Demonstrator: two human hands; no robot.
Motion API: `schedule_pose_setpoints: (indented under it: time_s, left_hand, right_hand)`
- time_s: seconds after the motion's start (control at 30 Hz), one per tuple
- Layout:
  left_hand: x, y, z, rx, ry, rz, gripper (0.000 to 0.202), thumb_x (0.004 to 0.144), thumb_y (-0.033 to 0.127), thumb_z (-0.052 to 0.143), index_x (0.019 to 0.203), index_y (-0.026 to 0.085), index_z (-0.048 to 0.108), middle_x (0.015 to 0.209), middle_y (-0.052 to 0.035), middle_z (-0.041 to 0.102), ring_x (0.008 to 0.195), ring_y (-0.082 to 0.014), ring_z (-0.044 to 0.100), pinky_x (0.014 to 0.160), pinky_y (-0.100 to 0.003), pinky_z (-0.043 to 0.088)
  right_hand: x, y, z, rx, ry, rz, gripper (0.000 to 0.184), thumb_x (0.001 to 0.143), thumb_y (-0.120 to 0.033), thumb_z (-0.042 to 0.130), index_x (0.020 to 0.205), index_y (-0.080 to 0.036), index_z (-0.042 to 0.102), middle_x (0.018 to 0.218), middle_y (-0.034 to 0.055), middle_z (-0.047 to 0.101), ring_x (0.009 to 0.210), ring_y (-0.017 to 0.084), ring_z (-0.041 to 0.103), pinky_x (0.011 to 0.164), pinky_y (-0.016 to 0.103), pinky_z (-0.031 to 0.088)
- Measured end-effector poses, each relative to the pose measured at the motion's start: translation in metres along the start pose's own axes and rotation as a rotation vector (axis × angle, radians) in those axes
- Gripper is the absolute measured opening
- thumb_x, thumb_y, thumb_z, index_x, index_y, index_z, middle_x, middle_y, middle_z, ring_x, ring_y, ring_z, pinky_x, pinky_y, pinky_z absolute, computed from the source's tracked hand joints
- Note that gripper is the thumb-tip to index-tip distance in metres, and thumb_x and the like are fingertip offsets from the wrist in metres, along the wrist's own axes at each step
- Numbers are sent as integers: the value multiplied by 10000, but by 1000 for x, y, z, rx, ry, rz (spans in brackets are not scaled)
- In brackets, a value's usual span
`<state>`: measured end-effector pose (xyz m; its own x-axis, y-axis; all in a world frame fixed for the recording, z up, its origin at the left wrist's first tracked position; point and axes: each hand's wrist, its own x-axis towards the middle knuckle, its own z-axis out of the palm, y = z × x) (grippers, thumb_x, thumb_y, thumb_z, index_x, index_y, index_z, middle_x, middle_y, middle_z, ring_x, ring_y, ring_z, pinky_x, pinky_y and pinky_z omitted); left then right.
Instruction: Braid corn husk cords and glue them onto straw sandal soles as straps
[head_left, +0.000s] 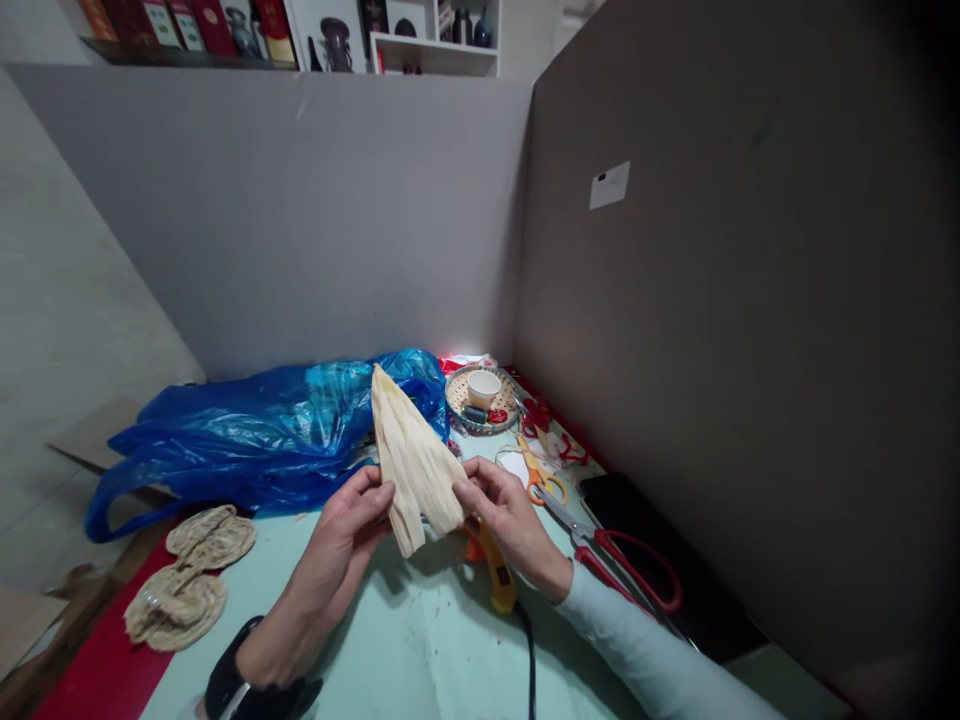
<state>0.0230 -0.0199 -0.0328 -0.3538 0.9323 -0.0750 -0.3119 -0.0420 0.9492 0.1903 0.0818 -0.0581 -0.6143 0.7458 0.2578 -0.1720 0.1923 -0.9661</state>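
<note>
A dried corn husk [416,455], pale cream and pointed at the top, is held up over the table between my two hands. My left hand [356,515] pinches its left edge between thumb and fingers. On the other side my right hand [499,510] grips the lower right edge the same way. Below the right hand lies a yellow corded tool [496,575] with an orange part, partly hidden by the husk and hand; it looks like a glue gun. Its black cord runs toward the front edge.
A blue plastic bag [262,430] lies at the back left. Coiled braided pieces [180,590] rest at the left edge. Right of my hands are orange-handled scissors [536,470], large red-handled scissors [607,550] and a woven tray [480,425] with a white bowl [484,388]. Grey partitions [360,220] enclose the table.
</note>
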Motion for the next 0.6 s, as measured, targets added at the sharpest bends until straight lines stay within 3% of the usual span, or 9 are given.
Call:
schedule_pose_setpoints:
  time_s: [0.2, 0.33, 0.43, 0.6]
  left_hand:
    - [-2, 0, 7, 41, -37, -1, 326, 777, 295, 797, 1033, 186, 628, 838, -48, 793, 734, -209, 740, 701, -310, 561]
    - [-2, -4, 7, 101, -48, 14, 350, 768, 319, 798, 1053, 199, 634, 971, -74, 805, 859, -246, 748, 745, -317, 556]
    - [-3, -6, 9, 139, -79, 17, 351, 782, 349, 770, 1072, 200, 639, 1089, -95, 784, 977, -271, 726, 799, -332, 548]
    - [-1, -10, 12, 199, -159, 8, 530, 688, 330, 826, 1149, 199, 600, 1200, -128, 739, 1064, -313, 692, 871, -383, 535]
  right_hand:
    - [-2, -2, 0, 13, 15, -3, 260, 929, -437, 575, 852, -191, 543, 669, -52, 476, 583, 109, 445, 539, 226, 370]
    - [-2, -4, 3, 50, -61, 46, 261, 879, -428, 641, 943, -197, 539, 761, -30, 575, 679, 134, 556, 617, 237, 460]
    - [-2, 0, 7, 69, -145, 85, 369, 798, -394, 729, 1037, -198, 526, 858, 4, 664, 800, 187, 657, 694, 282, 531]
    - [-3, 4, 7, 0, -120, 74, 307, 802, -283, 682, 1058, -198, 535, 1031, 50, 678, 923, 214, 664, 784, 306, 539]
